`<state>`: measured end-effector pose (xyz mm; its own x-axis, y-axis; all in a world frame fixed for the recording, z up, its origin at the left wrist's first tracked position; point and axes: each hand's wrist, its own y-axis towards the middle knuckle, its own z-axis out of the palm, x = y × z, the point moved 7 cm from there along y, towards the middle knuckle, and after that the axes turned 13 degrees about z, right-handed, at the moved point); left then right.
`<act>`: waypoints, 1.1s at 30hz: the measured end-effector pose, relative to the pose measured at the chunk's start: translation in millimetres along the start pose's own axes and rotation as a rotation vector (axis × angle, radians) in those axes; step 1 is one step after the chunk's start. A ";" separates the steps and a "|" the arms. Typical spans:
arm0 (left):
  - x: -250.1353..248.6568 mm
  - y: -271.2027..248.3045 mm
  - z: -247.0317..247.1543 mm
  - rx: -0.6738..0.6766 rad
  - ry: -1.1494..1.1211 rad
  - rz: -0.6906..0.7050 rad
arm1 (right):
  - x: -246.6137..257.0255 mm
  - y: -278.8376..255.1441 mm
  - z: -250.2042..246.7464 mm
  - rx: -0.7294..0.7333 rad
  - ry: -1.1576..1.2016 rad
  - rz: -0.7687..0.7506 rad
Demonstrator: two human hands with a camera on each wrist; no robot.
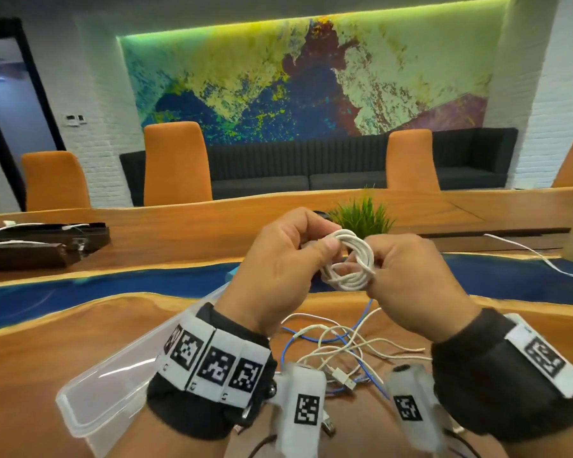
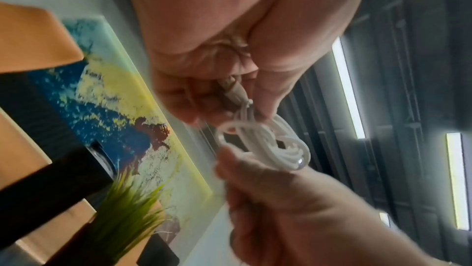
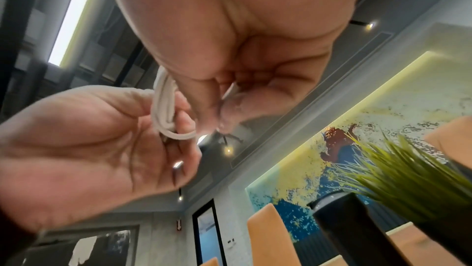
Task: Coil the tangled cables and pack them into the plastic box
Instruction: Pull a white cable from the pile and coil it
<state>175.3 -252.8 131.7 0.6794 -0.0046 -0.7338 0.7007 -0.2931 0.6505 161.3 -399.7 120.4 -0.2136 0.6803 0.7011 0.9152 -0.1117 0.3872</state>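
Observation:
A white cable wound into a small coil [image 1: 351, 262] is held up above the wooden table [image 1: 47, 358], between both hands. My left hand [image 1: 318, 238] pinches the coil's upper left side with thumb and curled fingers. My right hand [image 1: 377, 266] grips its right side. In the left wrist view the coil [image 2: 270, 145] shows a plug end tucked under my left fingers [image 2: 204, 109]. The right wrist view has the coil [image 3: 166, 113] between both hands. Below, a tangle of white and blue cables [image 1: 338, 352] lies on the table. The clear plastic box [image 1: 113, 385] sits at the lower left, under my left wrist.
A green plant [image 1: 361, 216] stands just behind the hands. Dark trays with white cables [image 1: 47, 242] lie at the far left. Another white cable [image 1: 543, 259] trails along the right. Orange chairs [image 1: 176, 160] line the far edge.

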 end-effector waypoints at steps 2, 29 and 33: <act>-2.9 1.0 -2.9 -0.016 0.090 0.055 | 4.9 -1.1 -9.7 -0.109 0.034 -0.074; 18.9 -2.9 -2.1 -0.153 -0.268 -0.127 | 13.9 -5.5 -6.2 -0.073 0.270 -0.381; 19.6 -1.5 -3.3 -0.140 -0.312 -0.109 | 7.0 -0.6 -4.6 -0.003 0.330 -0.286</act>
<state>188.2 -249.2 117.0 0.5149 -0.2784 -0.8108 0.8032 -0.1740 0.5698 157.6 -398.2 127.8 -0.5567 0.4164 0.7188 0.8023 0.0452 0.5952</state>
